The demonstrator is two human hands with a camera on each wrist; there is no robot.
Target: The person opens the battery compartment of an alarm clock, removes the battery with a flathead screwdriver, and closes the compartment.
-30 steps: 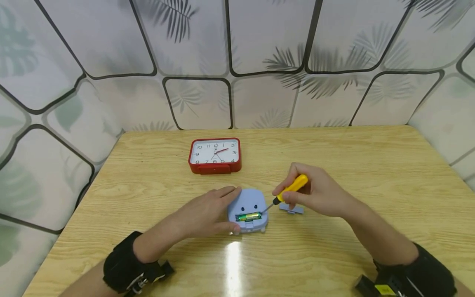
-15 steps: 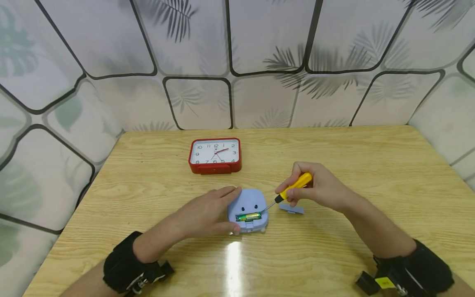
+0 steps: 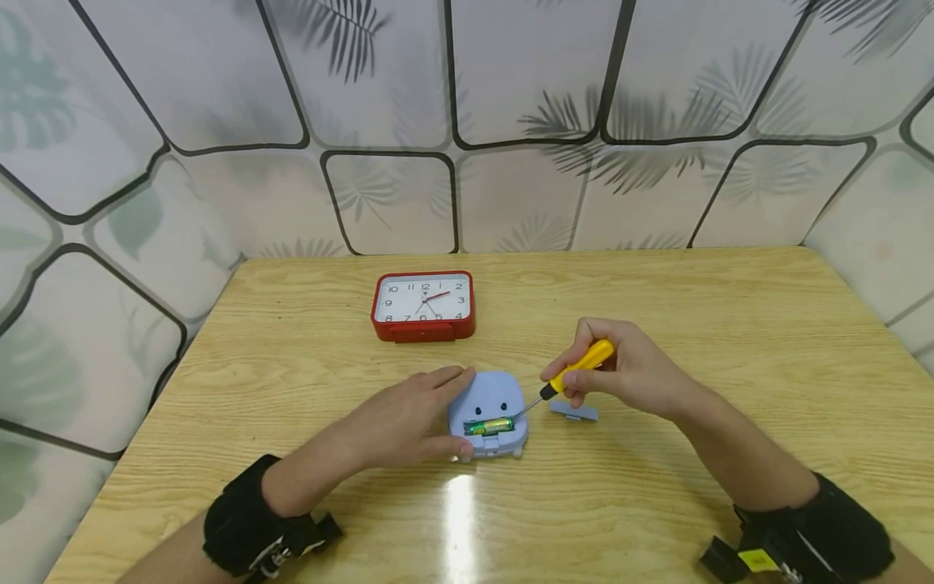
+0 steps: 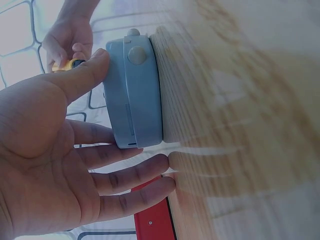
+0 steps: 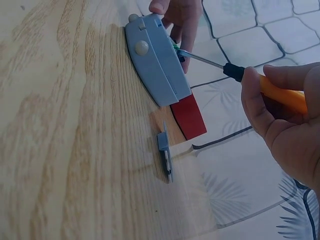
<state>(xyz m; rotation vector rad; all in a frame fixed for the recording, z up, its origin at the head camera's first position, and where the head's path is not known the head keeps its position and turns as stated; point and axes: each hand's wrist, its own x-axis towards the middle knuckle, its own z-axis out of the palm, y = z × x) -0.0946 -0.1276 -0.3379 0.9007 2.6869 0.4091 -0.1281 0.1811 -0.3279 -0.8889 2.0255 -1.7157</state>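
A light-blue alarm clock [image 3: 490, 388] lies back side up on the table, with two black knobs and an uncovered battery slot. One green-and-gold battery [image 3: 490, 427] sits in that slot. From the left, my left hand [image 3: 401, 414] holds the clock, thumb at its near edge and index finger at its far edge; the other fingers extend beside it in the left wrist view. My right hand [image 3: 631, 369] pinches a yellow-handled screwdriver [image 3: 584, 362]. The screwdriver's metal tip reaches the right end of the battery slot; whether it touches the battery cannot be told.
Beside the clock, under the right hand, lies the small light-blue battery cover [image 3: 574, 412]. A red rectangular clock [image 3: 423, 328] lies face up farther back. Wood-grain table [image 3: 730, 324] meets a patterned wall covering behind and at both sides.
My right hand and the screwdriver handle have shifted slightly to the right, while the tip has stayed near the battery's right end. The left hand and the light-blue alarm clock have kept their place.
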